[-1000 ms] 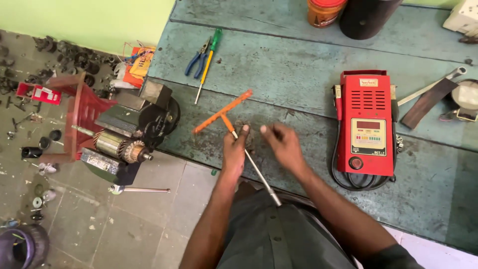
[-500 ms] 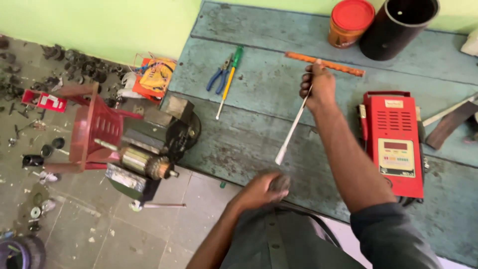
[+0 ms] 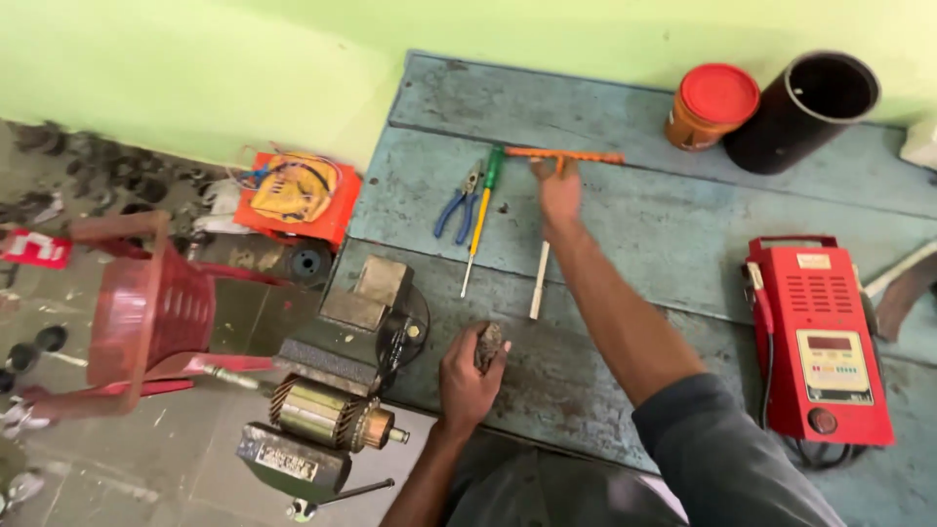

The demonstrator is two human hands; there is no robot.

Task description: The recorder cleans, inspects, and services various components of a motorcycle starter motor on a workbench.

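Observation:
My right hand (image 3: 559, 191) reaches across the blue wooden bench (image 3: 644, 244) and grips the stem of an orange T-shaped wrench (image 3: 566, 155); its pale metal shaft (image 3: 539, 280) sticks out below my forearm. My left hand (image 3: 470, 373) rests near the bench's front edge, closed around a small dark metal part (image 3: 488, 344). Just left of the orange tool lie blue-handled pliers (image 3: 459, 202) and a green and yellow screwdriver (image 3: 481, 215).
A red battery tester (image 3: 822, 337) with a cable lies at the right. An orange-lidded jar (image 3: 712, 105) and a black tube (image 3: 802, 111) stand at the back. A bench vise (image 3: 376, 317) holds a motor armature (image 3: 327, 415) at the left edge. A red plastic chair (image 3: 146, 312) stands on the littered floor.
My right hand has carried the orange wrench from the middle of the bench to the back, beside the screwdriver. My left hand has moved to the front edge, closed on the dark part.

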